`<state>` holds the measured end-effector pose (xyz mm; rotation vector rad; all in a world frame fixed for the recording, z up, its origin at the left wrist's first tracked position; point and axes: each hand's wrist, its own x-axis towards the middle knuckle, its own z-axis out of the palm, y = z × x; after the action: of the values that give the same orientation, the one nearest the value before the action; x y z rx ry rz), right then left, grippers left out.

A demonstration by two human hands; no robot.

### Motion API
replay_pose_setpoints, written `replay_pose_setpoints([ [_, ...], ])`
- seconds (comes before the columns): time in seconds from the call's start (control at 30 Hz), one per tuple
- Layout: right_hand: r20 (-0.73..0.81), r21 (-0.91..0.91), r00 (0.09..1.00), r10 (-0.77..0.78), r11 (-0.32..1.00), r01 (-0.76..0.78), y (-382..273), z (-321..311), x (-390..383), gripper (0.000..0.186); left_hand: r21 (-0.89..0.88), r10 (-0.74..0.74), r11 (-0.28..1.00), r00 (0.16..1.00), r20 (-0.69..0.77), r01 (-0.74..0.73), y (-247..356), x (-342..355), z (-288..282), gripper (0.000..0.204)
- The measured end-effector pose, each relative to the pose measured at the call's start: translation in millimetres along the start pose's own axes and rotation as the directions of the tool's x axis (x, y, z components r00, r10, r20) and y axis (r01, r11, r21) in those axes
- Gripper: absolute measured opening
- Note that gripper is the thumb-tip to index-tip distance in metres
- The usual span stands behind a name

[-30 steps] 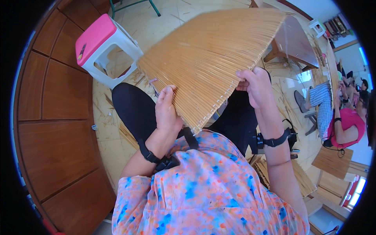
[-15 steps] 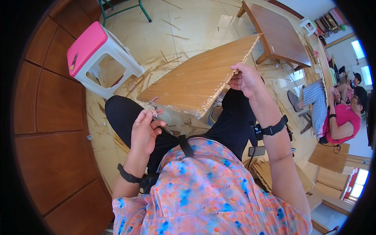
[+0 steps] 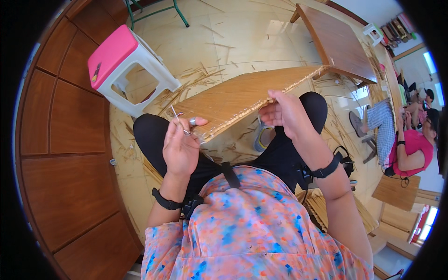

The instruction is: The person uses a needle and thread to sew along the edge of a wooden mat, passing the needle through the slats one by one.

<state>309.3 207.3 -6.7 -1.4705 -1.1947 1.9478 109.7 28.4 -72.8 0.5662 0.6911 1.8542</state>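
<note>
A tan panel of fine parallel strips [image 3: 242, 86] slants across above my knees, with a pale stitched edge toward me. My right hand [image 3: 287, 114] pinches that edge right of the middle, thumb on top and fingers underneath. My left hand [image 3: 179, 149] is at the panel's near left corner, its fingers closed on a thin pale rod [image 3: 175, 113]. A metal band [image 3: 192, 122] shows at its fingers; what else it holds is too small to make out.
A pink-topped white stool [image 3: 114, 56] with a small tool on it stands left, beside wooden cabinets [image 3: 65, 186]. A low wooden table [image 3: 336, 42] is upper right. Loose strips litter the floor [image 3: 219, 28]. A seated co-worker [image 3: 415, 149] and others are at the right.
The panel has tipped down flatter, away from me. My left hand left the panel's surface and now holds the thin rod at its corner. My right hand shifted slightly left and lower along the edge.
</note>
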Motion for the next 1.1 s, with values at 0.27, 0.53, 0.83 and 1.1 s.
replay_pose_setpoints([
  [0.27, 0.492, -0.702, 0.314, -0.812, -0.158, 0.694, 40, -23, -25, 0.032, 0.000, 0.058, 0.998, 0.970, -0.235, -0.059, 17, -14, -33, 0.016],
  [0.53, 0.848, -0.413, 0.190, -0.495, -0.392, 0.822, 29, -1, 40, 0.049, 0.032, -0.022, 0.999, 0.947, -0.320, 0.034, 31, -19, -68, 0.016],
  [0.83, 0.904, -0.365, 0.199, -0.378, -0.442, 0.819, 13, 48, -4, 0.038, 0.102, 0.074, 0.994, 0.960, -0.270, -0.048, 58, -6, -111, 0.016],
  [1.1, 0.941, -0.329, 0.262, -0.216, -0.384, 0.863, 8, 81, -13, 0.043, -0.101, -0.043, 0.995, 0.918, -0.394, 0.004, 59, 15, -125, 0.013],
])
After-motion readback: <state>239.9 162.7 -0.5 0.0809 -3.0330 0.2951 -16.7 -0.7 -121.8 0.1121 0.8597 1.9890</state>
